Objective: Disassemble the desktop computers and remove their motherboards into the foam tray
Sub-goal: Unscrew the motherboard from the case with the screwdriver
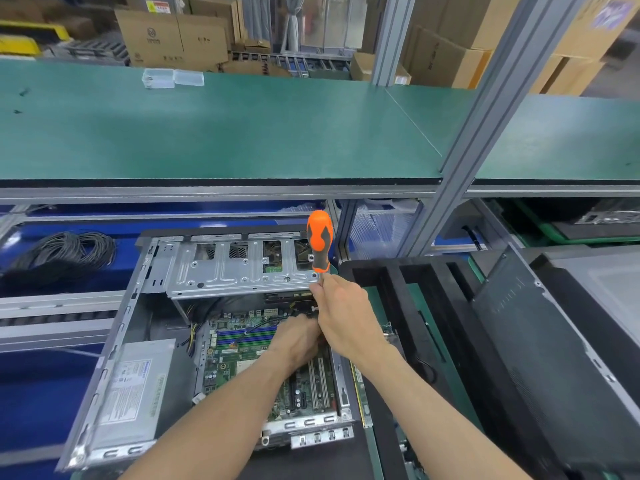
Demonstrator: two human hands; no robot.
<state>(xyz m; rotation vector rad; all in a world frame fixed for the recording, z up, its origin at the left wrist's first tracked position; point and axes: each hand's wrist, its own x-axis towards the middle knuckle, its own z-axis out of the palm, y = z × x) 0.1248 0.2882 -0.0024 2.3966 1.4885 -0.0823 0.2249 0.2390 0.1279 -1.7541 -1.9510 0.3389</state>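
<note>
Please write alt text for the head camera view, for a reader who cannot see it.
A person's right hand grips an orange screwdriver upright by its shaft while the left hand reaches onto the green motherboard in an open computer case. A black foam tray sits beside it.

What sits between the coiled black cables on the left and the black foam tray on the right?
In the head view, the opened grey desktop case lies between the coiled black cables and the black foam tray, green motherboard inside.

Screwdriver [320,241] tip, left hand [297,339] fingers hidden.
</note>
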